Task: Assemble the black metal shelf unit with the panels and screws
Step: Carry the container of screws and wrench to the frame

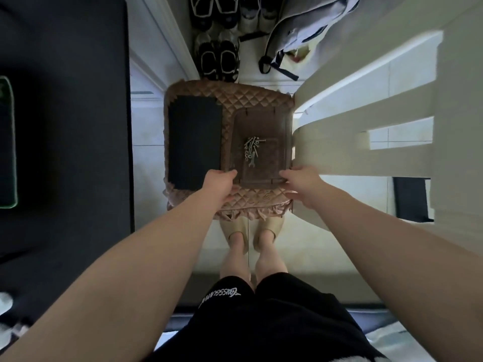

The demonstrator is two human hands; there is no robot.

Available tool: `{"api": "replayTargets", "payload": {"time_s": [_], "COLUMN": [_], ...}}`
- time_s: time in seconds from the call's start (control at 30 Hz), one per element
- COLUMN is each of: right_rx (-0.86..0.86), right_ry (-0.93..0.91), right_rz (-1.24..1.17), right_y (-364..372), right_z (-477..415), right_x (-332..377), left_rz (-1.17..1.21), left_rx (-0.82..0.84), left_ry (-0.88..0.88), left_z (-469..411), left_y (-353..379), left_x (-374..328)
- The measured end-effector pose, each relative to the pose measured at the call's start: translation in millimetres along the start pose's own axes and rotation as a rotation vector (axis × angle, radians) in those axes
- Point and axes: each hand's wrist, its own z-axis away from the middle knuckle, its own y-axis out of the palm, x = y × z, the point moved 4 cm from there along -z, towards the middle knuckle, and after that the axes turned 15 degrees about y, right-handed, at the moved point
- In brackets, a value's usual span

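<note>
A dark mat (65,126) fills the far left. Next to it a quilted brown cushion (261,100) carries the parts. A flat black panel (194,142) lies along the cushion's left side, just beside a brownish see-through tray (236,142).

The left hand (219,182) reaches in over the panel's near end, fingers curled round the tray's near left corner. In the middle of the tray sits a loose heap of silver screws (252,146), and a small flat wrench (251,163) lies touching the heap's near edge.

The right hand (300,184) grasps the near right corner, fingertips on the rim and thumb tucked under. Both hands thus hold the same near edge.

To the right stands a white chair (366,126), close against the cushion. Pairs of shoes (217,58) line the floor beyond the cushion.
</note>
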Motion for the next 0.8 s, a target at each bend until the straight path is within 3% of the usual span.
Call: {"api": "replayTargets", "payload": {"time_s": [0.33,0.8], "right_rx": [0.054,-0.049], "right_ry": [-0.107,-0.585], "right_rz": [0.009,-0.144], "right_y": [-7,-31], "right_z": [67,240], "right_x": [-8,7], "left_rz": [0.108,0.209], "left_rx": [-0.051,-0.081], "left_ry": [0.07,0.596], "left_z": [57,171], "left_y": [-22,-76], "left_x": [-20,-102]}}
